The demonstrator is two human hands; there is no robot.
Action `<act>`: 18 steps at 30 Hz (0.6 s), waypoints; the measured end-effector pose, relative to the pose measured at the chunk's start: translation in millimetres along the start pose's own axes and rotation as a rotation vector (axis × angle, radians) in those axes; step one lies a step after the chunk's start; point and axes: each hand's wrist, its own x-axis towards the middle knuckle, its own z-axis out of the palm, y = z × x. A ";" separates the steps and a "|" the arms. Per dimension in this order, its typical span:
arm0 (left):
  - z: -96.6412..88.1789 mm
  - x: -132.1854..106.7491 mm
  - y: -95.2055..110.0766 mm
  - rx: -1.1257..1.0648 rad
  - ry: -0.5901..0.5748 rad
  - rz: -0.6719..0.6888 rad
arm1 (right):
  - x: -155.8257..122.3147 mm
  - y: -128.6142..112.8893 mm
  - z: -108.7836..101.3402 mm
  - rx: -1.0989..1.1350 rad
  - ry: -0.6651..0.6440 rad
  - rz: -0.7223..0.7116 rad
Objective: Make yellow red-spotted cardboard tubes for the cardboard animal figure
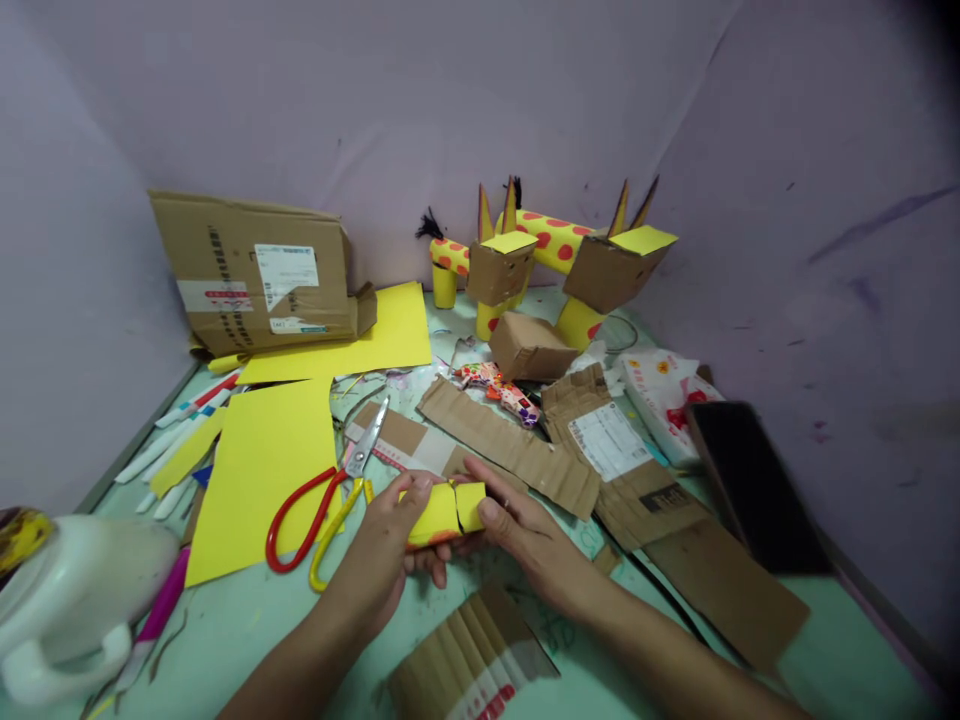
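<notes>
Both hands hold a small box wrapped in yellow paper (444, 512) low over the table's middle. My left hand (390, 555) wraps round its left end, thumb on top. My right hand (525, 535) holds the right end, thumb pressing the yellow flap and fingers underneath. Red-and-yellow-handled scissors (330, 500) lie just left of my left hand on the pale green table (247, 620). A folded strip of corrugated cardboard (469, 660) lies between my forearms.
Yellow paper sheets (262, 470) and markers (176, 420) lie at the left, a white jug (67, 600) at the near left. A flattened carton (255, 270) leans at the back. Spotted yellow cardboard animals (547, 260) stand behind. Cardboard scraps (600, 460) and a dark phone (754, 485) lie right.
</notes>
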 end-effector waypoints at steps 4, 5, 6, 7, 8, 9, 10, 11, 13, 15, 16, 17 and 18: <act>1.6 -0.5 -2.0 0.026 0.034 -0.004 | -2.1 -0.4 3.9 -0.123 0.020 0.007; 2.2 -0.6 -2.7 0.030 0.032 -0.007 | -3.0 0.1 5.2 -0.156 0.032 0.007; 2.8 -0.6 -3.8 0.031 0.027 -0.006 | -4.1 0.9 6.5 -0.188 0.048 0.001; 3.3 -0.7 -5.1 0.029 0.021 0.000 | -5.3 1.8 7.7 -0.218 0.065 -0.010; 3.7 -0.7 -6.6 0.026 0.016 0.010 | -6.5 2.7 8.8 -0.243 0.081 -0.027; 4.0 -0.8 -8.2 0.024 0.015 0.022 | -7.9 3.4 9.7 -0.264 0.096 -0.046; 4.2 -1.1 -9.7 0.025 0.018 0.036 | -9.3 3.7 10.4 -0.282 0.102 -0.063; 4.2 -1.7 -11.0 0.027 0.024 0.053 | -10.8 3.3 10.8 -0.298 0.098 -0.075; 4.2 -3.6 -12.8 0.039 0.031 0.097 | -13.8 0.7 11.1 -0.332 0.060 -0.089; 5.0 -6.9 -13.9 0.060 0.045 0.162 | -16.8 -3.6 11.1 -0.378 0.011 -0.098; 5.7 -8.9 -14.4 0.071 0.068 0.196 | -18.2 -6.0 11.2 -0.409 -0.010 -0.112; 6.7 -11.1 -15.1 0.081 0.103 0.230 | -19.3 -8.1 11.5 -0.444 -0.024 -0.138; 7.6 -13.3 -16.0 0.089 0.143 0.266 | -20.2 -10.0 11.8 -0.480 -0.036 -0.182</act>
